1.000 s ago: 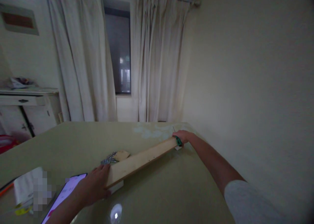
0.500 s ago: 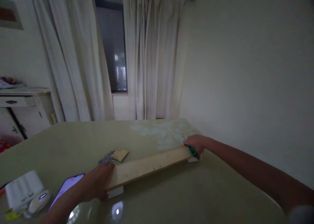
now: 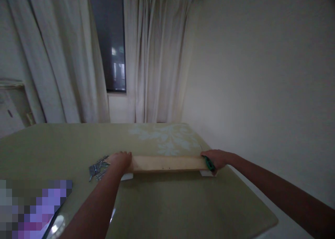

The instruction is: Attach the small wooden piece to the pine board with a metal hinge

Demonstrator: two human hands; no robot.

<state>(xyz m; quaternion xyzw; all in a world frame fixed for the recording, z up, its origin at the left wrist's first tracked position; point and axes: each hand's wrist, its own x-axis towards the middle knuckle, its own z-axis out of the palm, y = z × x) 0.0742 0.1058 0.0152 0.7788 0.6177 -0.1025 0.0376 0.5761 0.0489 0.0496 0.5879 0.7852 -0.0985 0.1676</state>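
Note:
A long pale wooden board [image 3: 166, 164] lies across in front of me, with a pair of small dark holes near its front edge. White pieces show beneath it, one under the left end [image 3: 127, 176] and another under the right end [image 3: 208, 173]. My left hand [image 3: 120, 161] is closed over the board's left end. At the opposite end, my right hand [image 3: 218, 158] grips the board and also has a green-handled screwdriver [image 3: 209, 163] in its palm; a thin shaft sticks out past the fingers. Both hands hide the board's ends.
Metal screws and small hardware [image 3: 98, 169] lie left of my left hand on the green-covered table [image 3: 167, 204]. A phone-like device, blurred out [image 3: 44, 207], is at the lower left. The wall [image 3: 261, 74] runs along the right; curtains [image 3: 159, 57] hang behind.
The board now lies level across the view instead of slanting, its left end turned away from me. My left hand moved with it, now covering the small wooden piece. The view shifted left-to-right.

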